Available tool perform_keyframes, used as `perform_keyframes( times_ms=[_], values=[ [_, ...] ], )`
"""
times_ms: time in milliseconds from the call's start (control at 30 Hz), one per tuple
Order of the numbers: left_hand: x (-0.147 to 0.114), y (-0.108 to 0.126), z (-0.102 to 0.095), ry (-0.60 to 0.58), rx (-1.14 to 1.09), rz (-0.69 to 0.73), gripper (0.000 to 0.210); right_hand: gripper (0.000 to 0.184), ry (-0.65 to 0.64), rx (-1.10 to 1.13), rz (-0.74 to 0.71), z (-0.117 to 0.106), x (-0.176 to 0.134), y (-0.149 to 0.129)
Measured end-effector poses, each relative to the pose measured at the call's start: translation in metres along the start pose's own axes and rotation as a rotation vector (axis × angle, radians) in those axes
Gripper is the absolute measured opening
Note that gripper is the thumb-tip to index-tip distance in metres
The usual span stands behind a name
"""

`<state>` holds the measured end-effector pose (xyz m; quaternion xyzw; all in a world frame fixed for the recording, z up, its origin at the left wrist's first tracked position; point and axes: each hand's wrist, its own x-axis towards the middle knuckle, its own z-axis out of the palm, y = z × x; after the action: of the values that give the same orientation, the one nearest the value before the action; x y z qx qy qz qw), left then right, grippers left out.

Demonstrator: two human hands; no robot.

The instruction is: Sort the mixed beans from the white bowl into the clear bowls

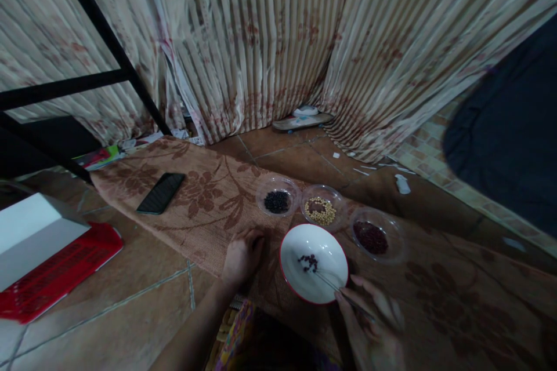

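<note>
A white bowl with a red rim (290, 288) stands on the cloth-covered table, with a small cluster of dark red beans (310, 262) at its bottom. My right hand (369, 316) is closed on thin metal tweezers (328, 282), whose tips reach into the bowl near the beans. Left of the bowl, my left hand (243, 252) rests on the cloth with its fingers curled in; nothing shows in it. Behind the bowl are three clear plastic dishes, holding black beans (277, 202), yellow soybeans (324, 213) and dark red beans (369, 237).
A black phone (161, 193) lies on the brown patterned tablecloth (204, 197) to the left. On the tiled floor at far left sits a white and red box (65, 266). Pleated curtains (261, 40) hang beyond the table, with a skateboard (302, 122) below them. A dark shape (509, 127) stands at right.
</note>
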<state>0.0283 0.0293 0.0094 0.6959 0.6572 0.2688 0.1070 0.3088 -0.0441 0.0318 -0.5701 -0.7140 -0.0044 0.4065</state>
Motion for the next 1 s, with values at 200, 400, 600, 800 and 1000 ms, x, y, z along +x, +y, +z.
perform_keyframes(
  times_ms=[200,400,600,800,1000],
  values=[
    [0.0,0.001,-0.001,-0.006,-0.014,-0.002,0.014,0.016,-0.038,-0.032,-0.05,-0.001,-0.002,0.007],
    [0.0,-0.001,0.001,-0.003,-0.024,-0.002,0.014,0.016,-0.02,-0.011,-0.048,0.0,-0.001,0.007],
    [0.0,-0.005,0.002,0.004,-0.032,0.014,0.013,0.02,0.015,-0.024,0.037,-0.017,0.018,0.006],
    [0.0,-0.003,0.001,-0.002,-0.016,0.0,0.013,0.022,0.004,0.004,0.058,-0.021,0.02,0.009],
    [0.0,-0.003,0.001,-0.005,0.006,-0.009,0.012,0.023,-0.025,0.027,0.043,-0.01,0.013,0.004]
  ],
)
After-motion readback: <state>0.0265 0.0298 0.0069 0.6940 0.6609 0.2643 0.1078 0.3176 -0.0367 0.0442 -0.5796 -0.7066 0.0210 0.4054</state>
